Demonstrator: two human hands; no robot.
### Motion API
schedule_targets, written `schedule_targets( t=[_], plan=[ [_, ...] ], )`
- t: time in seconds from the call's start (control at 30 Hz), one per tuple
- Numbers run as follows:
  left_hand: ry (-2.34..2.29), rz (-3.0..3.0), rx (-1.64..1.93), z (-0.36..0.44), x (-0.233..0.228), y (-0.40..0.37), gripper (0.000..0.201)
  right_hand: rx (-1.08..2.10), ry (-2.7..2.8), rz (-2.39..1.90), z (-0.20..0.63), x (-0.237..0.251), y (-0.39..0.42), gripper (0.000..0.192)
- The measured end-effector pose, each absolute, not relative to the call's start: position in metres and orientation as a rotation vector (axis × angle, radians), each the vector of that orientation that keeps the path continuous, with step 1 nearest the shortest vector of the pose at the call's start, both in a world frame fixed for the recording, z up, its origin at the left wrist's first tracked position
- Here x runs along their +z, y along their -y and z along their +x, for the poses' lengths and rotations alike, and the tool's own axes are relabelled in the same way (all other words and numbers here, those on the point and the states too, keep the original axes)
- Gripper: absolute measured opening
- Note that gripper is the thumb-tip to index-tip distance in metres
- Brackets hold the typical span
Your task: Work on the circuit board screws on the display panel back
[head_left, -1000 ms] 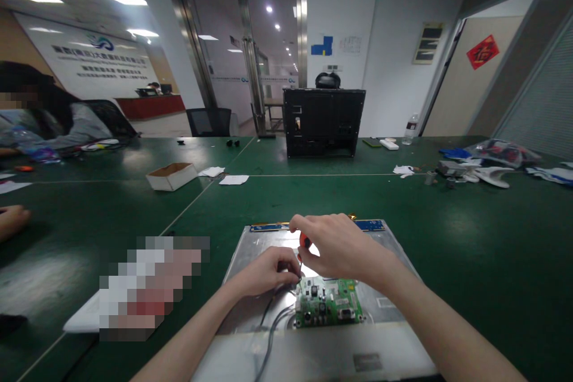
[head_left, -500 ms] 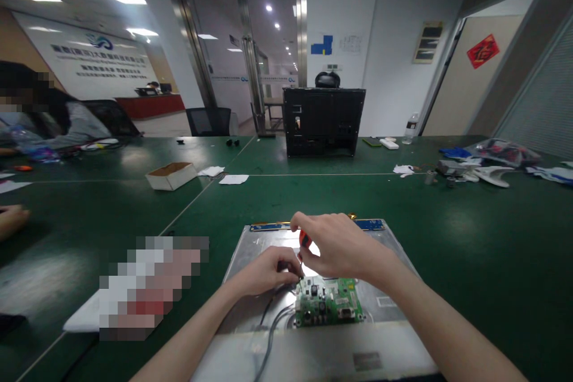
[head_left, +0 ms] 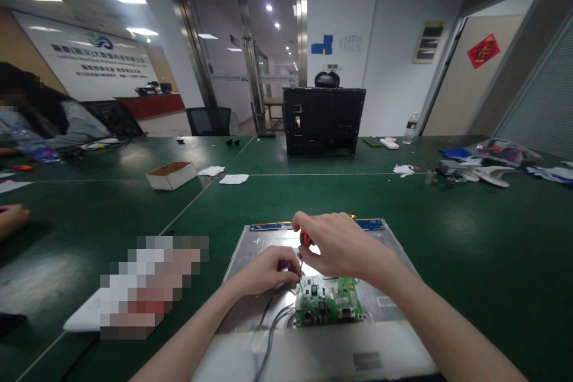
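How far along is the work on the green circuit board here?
Done: green circuit board sits on the silver metal panel, grey cables attached. In hand: right hand holds a red-handled screwdriver at the board's top-left corner; left hand steadies beside it. Other corners' screws: unclear.

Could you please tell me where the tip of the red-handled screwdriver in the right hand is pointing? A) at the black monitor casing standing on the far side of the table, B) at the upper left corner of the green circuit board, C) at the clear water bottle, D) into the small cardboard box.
B: the right hand holds the red-handled screwdriver upright, its tip at the green circuit board's upper left corner, beside the left hand.
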State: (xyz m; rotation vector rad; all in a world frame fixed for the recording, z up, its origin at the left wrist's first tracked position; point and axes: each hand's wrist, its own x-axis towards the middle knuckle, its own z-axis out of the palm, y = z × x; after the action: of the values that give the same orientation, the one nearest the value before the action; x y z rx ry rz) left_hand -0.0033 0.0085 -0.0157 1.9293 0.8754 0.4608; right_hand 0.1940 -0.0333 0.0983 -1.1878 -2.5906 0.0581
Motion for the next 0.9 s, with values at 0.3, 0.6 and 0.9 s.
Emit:
schedule_targets(
  t=[0.3, 0.6, 0.9],
  plan=[
    [-0.873, 1.927, 0.474, -0.0019, -0.0105, -0.0059, 0.015, -0.038, 2.593, -1.223, 0.1944, 0.0977, 0.0297, 0.018],
    [-0.866, 1.947, 0.472, -0.004, -0.0154, -0.0085, 0.012, 0.067, 2.571, -1.171, 0.1951, 0.0979, 0.0343, 0.023],
    [-0.865, 1.984, 0.455, -0.0044, -0.0121, -0.0079, 0.013, 0.04, 2.574, -1.21, 0.1924, 0.0966, 0.0323, 0.02]
  ],
)
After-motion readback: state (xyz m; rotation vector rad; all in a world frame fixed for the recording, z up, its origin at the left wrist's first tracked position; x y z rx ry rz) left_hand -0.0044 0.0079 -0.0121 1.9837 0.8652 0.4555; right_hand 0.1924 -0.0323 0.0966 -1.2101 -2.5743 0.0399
